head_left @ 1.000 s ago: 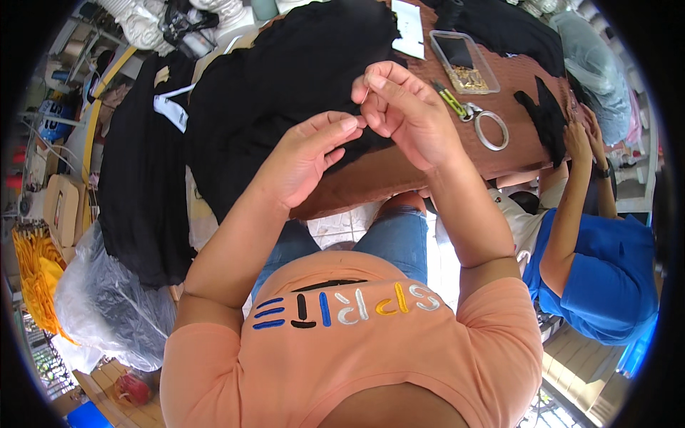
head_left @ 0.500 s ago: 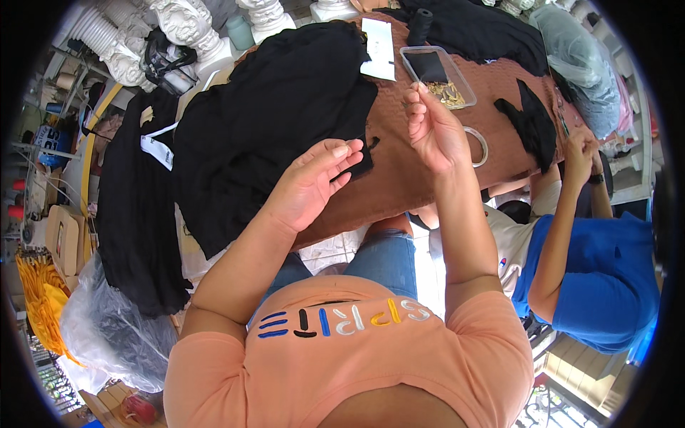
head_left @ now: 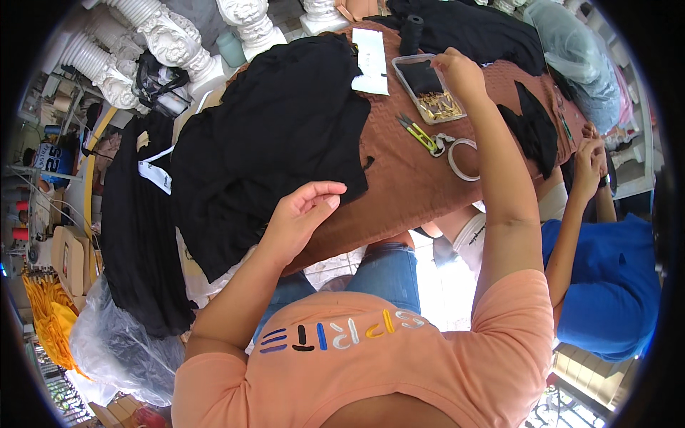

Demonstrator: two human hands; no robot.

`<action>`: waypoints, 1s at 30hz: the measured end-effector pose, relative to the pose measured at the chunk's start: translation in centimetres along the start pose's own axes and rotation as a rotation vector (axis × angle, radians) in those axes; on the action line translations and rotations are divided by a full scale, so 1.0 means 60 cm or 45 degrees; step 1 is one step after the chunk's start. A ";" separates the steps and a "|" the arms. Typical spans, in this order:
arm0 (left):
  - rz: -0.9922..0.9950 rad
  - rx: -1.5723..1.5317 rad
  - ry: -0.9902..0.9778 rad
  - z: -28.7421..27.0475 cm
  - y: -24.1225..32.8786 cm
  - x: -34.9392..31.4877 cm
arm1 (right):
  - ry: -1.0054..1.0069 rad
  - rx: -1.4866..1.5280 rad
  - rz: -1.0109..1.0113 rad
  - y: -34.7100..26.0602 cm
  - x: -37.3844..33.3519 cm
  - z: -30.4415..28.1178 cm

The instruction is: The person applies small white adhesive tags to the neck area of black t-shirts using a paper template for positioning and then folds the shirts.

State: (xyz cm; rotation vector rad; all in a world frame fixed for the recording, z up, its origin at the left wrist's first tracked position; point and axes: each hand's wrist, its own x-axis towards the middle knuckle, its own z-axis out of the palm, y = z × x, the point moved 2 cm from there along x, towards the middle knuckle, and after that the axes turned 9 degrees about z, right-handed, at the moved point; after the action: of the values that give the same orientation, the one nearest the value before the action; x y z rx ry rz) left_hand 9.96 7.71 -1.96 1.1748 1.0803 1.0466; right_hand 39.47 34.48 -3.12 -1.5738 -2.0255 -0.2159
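My left hand [head_left: 303, 221] is at the near edge of a black garment [head_left: 285, 121] spread over the table, thumb and fingers brought together; whatever lies between them is hidden. Raised over the table's right side, my right hand [head_left: 462, 77] has its fingertips pinched together, and I cannot make out what is in them. Just beside it sits a clear plastic box [head_left: 441, 118] with small gold-coloured pieces and a black item inside. Thread snips [head_left: 416, 134] with yellow-green handles lie between my hands, near a pale ring [head_left: 464, 160].
A brown cloth [head_left: 385, 175] covers the table. Behind the box stand a black thread spool [head_left: 411, 34] and a white packet [head_left: 369, 63]. More black fabric [head_left: 474, 36] lies at the back. A co-worker in a blue shirt [head_left: 603, 285] sits at the right, hands near the table edge.
My right hand has moved up and to the right, uncovering the snips. My left hand has lowered slightly, its thumb and fingers closing together.
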 end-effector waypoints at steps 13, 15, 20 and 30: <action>0.043 -0.074 0.054 -0.031 -0.016 -0.012 | -0.132 -0.170 -0.063 -0.087 -0.001 0.020; 0.029 -0.059 0.065 -0.039 -0.019 -0.017 | -0.239 -0.058 -0.154 -0.157 -0.017 0.032; 0.019 -0.109 0.053 -0.047 -0.012 -0.029 | -0.156 -0.479 -0.255 -0.200 0.000 0.141; 0.379 1.071 0.475 -0.271 -0.015 -0.135 | -0.186 -0.227 -0.410 -0.257 0.003 0.092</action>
State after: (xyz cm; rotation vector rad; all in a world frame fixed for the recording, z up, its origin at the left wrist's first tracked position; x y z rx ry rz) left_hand -7.36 2.38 -3.28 1.8960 1.7740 1.0910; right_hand 23.28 32.54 -4.39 -1.3899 -2.4290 -0.4244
